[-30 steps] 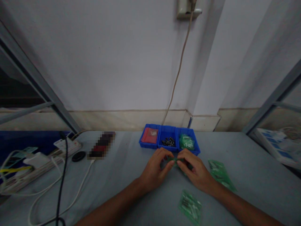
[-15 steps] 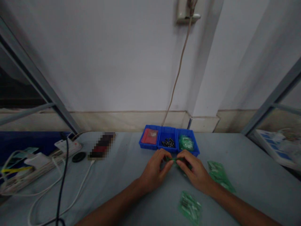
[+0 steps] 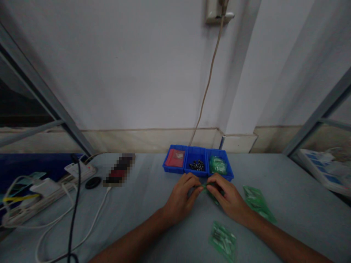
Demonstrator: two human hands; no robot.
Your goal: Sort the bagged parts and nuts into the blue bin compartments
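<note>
Between my two hands is a green plastic bag (image 3: 212,195), pinched along its upper edge. My left hand (image 3: 183,199) is closed on the left part of that edge, thumb against fingers. Close beside it, my right hand (image 3: 226,197) pinches the right part, and its fingers hide much of the bag. Just beyond the hands stand three joined blue bins: the left bin (image 3: 166,168) holds a red packet (image 3: 174,157), the middle bin (image 3: 195,150) small dark shiny pieces (image 3: 196,165), and the right bin (image 3: 229,170) green plastic bags (image 3: 218,165).
Green bags (image 3: 257,202) lie right of my right arm, and a filled green bag (image 3: 223,241) lies nearer me. At the left are a power strip (image 3: 49,197), cables, a black round disc (image 3: 93,182) and a blurred-out object (image 3: 120,170). A white tray (image 3: 323,173) stands far right.
My hands stay nearly in place, still pinching the green bag's edge. The whole view has shifted very slightly; the bins and loose bags lie as before.
</note>
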